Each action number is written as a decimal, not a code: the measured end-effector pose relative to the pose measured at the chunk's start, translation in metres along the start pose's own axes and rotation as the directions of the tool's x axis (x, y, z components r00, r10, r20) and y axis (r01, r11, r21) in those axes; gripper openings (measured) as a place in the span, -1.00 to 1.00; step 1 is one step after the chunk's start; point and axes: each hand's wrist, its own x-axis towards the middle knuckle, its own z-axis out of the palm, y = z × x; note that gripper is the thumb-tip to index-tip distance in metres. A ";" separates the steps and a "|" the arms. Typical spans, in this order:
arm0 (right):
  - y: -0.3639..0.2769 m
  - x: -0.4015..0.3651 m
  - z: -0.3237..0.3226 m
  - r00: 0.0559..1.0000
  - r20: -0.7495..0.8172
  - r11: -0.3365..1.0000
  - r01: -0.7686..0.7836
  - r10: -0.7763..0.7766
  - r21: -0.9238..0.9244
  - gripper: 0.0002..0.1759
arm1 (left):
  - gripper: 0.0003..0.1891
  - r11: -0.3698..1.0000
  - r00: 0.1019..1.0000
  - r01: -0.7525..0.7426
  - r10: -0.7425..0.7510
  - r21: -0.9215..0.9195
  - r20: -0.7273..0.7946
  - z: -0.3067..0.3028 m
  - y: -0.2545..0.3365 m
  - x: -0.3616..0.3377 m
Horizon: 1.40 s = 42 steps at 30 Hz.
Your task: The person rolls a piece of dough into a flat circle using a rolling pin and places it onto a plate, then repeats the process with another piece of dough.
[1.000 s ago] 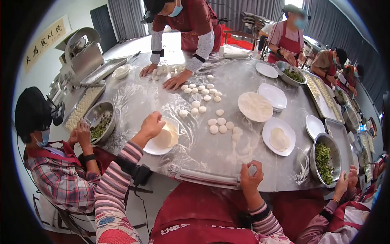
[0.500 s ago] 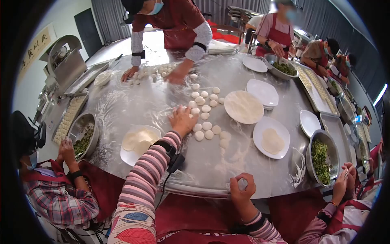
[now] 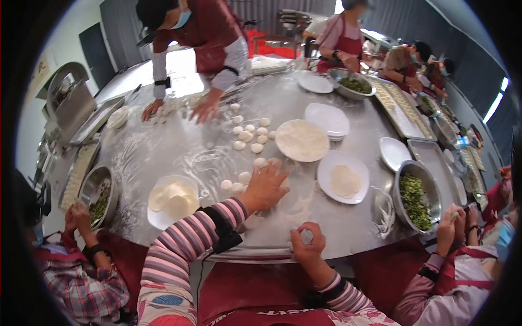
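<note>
My left hand, fingers spread, lies over some white dough balls on the floury metal table; part of the group shows beside it, such as one dough ball. At the table's front edge, my right hand is curled, thumb and forefinger forming a ring around a pale round shape that I cannot make out. Beyond my left hand sit several more dough balls. A plate of flour is past its fingers, and a plate with thin dough rounds is to the right.
Another plate of rounds is left of my forearm. Bowls of green filling stand at left, right and back. Stacked plates and trays lie at right. A co-worker's hands work across the table; others stand around.
My left hand has moved right and toward me among the dough balls, its fingers spreading wider. My right hand stays curled at the edge. The view has shifted, and the co-worker opposite leans further forward.
</note>
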 end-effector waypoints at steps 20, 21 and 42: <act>0.004 -0.011 0.001 0.994 -0.102 0.999 0.032 -0.034 -0.016 -0.72 | -0.71 0.914 0.863 0.406 -0.386 0.009 0.326 -0.072 0.029 -0.110; 0.003 -0.011 0.001 0.994 -0.105 0.999 0.030 -0.031 -0.012 -0.72 | -0.71 0.919 0.879 0.394 -0.368 -0.028 0.304 -0.067 0.027 -0.110; 0.003 -0.007 0.001 0.995 -0.030 0.993 -0.101 0.099 -0.065 -0.76 | -0.72 0.719 0.879 0.437 -0.214 -0.540 0.426 -0.031 0.028 -0.100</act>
